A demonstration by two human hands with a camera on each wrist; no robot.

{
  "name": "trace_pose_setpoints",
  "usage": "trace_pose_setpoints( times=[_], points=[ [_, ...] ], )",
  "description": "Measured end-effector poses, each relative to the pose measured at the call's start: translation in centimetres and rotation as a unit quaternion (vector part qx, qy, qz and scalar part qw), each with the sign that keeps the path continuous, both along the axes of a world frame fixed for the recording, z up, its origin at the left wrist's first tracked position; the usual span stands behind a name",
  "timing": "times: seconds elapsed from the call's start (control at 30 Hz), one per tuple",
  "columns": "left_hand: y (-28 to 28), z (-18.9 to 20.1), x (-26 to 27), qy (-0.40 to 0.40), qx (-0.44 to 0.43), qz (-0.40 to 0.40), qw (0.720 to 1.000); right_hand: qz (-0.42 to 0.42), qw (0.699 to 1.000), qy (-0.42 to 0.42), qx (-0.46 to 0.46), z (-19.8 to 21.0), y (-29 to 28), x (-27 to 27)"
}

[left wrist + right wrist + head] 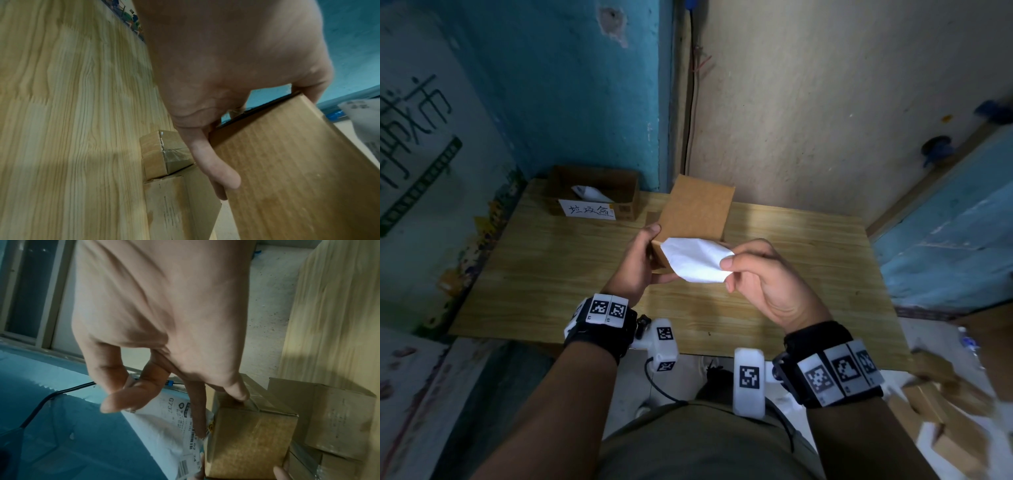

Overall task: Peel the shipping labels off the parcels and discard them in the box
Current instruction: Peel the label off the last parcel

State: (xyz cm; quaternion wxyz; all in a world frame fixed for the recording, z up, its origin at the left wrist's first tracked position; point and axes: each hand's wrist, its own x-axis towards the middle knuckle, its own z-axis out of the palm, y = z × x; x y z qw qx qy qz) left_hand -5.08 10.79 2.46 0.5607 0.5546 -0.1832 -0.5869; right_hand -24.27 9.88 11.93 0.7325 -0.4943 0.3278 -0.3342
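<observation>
My left hand grips a brown cardboard parcel by its left edge and holds it tilted above the table's middle. In the left wrist view my left hand's fingers curl round the parcel. My right hand pinches a crumpled white shipping label at its right end. The label's left part lies against the parcel's near face. The right wrist view shows the label's printed side beside the parcel. An open cardboard discard box with a handwritten sign stands at the table's back left.
One white label lies inside the discard box. The wooden table stands against a blue and beige wall corner. Several more cardboard parcels are piled on the floor at the right; they also appear as parcels in the right wrist view.
</observation>
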Motion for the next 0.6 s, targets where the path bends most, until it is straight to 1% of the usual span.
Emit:
trace_pose_setpoints(
  times=[0.23,0.33,0.43,0.6],
  points=[
    [-0.3,-0.5,-0.1,0.015,0.013,0.006,1.000,0.009,1.000,0.019,-0.004,-0.1,0.0,-0.3],
    [-0.4,-0.8,-0.2,0.017,0.012,0.005,1.000,0.004,1.000,-0.001,0.014,-0.3,-0.2,-0.7],
    [-0.4,-1.0,-0.2,0.028,0.013,0.004,0.999,0.051,0.998,-0.031,0.008,-0.4,-0.6,-0.8],
    [-0.7,-1.3,-0.3,0.031,0.019,0.001,0.999,0.050,0.999,-0.012,0.003,-0.3,-0.8,-1.0]
  ],
)
